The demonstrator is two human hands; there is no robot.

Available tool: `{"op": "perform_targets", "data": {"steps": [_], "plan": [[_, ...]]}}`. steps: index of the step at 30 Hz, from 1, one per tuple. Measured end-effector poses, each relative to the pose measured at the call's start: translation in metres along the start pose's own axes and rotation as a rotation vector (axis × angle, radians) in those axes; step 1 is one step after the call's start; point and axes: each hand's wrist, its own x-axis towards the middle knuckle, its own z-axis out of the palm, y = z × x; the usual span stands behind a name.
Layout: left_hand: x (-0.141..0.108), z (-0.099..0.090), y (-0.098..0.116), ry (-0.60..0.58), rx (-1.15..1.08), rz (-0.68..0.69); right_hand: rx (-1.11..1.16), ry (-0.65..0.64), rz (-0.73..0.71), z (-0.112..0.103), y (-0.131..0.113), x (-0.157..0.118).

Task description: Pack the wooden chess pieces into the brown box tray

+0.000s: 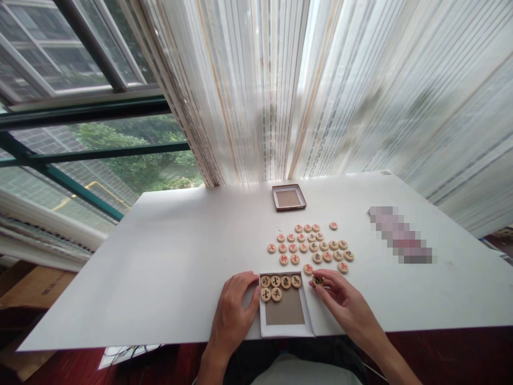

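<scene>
A shallow square box [284, 329] with a white rim and brown floor sits at the table's near edge. Several Chinese chess pieces with black characters, among them a black-marked piece [276, 294], lie along its far side in two rows. The fingertips and thumb of my left hand [234, 307] hold the box by its left edge. Just right of the box, my right hand [344, 299] pinches a black-marked Chinese chess piece [317, 280] between thumb and fingers. Beyond both hands, loose red and black pieces, such as a red-marked piece [303, 247], are scattered face up.
The box lid [289, 198] lies inside up farther back on the white table [180, 256]. A blurred pinkish object [401, 235] is at the right. Curtains [248, 96] hang behind the table, and a cardboard box [30, 286] stands low at the left.
</scene>
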Motion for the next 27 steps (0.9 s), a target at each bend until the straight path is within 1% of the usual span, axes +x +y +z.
{"op": "perform_targets", "data": {"steps": [5,7,12,18,27], "plan": [[0.001,0.000,0.000,0.002,-0.002,0.003,0.131,-0.030,0.131,0.000,-0.003,0.000],[0.001,0.000,0.000,-0.004,-0.003,0.002,0.183,-0.027,0.157,0.001,-0.005,0.001],[0.002,0.001,0.000,-0.006,-0.006,0.002,0.227,-0.011,0.165,0.001,-0.011,0.002],[0.001,0.001,-0.001,0.001,-0.005,0.001,0.199,-0.051,0.185,0.000,-0.014,0.002],[0.002,0.001,0.000,0.009,-0.006,0.011,0.185,-0.029,0.173,-0.002,-0.008,0.003]]}}
